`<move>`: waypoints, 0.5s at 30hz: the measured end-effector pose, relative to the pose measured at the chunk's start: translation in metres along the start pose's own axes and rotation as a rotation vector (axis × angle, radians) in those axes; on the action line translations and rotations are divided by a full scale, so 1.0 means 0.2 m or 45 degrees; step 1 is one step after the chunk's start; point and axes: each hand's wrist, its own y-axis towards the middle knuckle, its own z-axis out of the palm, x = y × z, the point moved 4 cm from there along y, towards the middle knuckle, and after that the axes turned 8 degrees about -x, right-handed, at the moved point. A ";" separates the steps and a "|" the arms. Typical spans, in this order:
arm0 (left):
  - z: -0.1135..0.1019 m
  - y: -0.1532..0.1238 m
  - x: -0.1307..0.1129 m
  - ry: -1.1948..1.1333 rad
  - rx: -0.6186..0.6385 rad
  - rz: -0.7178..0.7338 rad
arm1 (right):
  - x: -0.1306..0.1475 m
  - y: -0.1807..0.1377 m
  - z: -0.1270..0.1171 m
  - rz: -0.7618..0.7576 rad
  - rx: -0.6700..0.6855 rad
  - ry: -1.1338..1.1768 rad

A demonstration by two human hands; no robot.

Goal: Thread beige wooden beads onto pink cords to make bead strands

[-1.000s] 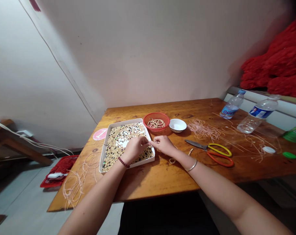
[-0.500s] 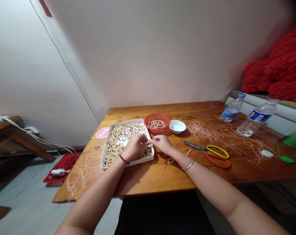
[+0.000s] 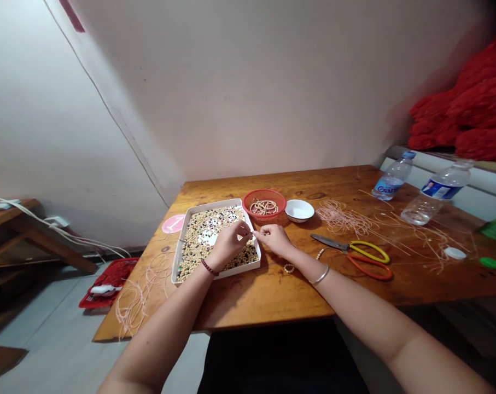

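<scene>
Over the right side of a white tray (image 3: 216,278) of small beads (image 3: 206,227), my left hand (image 3: 230,241) is closed in a pinch. What its fingertips hold is too small to make out. Just to the right, at the tray's edge, my right hand (image 3: 274,239) is also pinched, its fingertips pointing at the left ones with a narrow gap between. Any cord or bead in it is too fine to see. A string of pale beads (image 3: 289,268) lies on the table beneath my right wrist, partly hidden by the forearm.
Behind the hands stand a red basket (image 3: 264,191) with beaded loops and a white bowl (image 3: 299,210). Scissors (image 3: 354,254), tangled cord (image 3: 340,216) and two plastic bottles (image 3: 393,178) are to the right. More cord (image 3: 135,306) hangs at the table's left edge.
My fingertips have drawn slightly apart, and the left fingers are raised a little. The view has shifted slightly; the tray and the other things stay in place.
</scene>
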 end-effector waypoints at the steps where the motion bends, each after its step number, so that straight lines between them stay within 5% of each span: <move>1: 0.00 0.00 0.00 -0.018 0.008 -0.010 | 0.00 0.00 0.00 0.003 0.002 -0.003; 15: -0.01 0.00 0.01 0.127 0.001 0.033 | 0.03 -0.02 -0.02 0.003 0.043 -0.020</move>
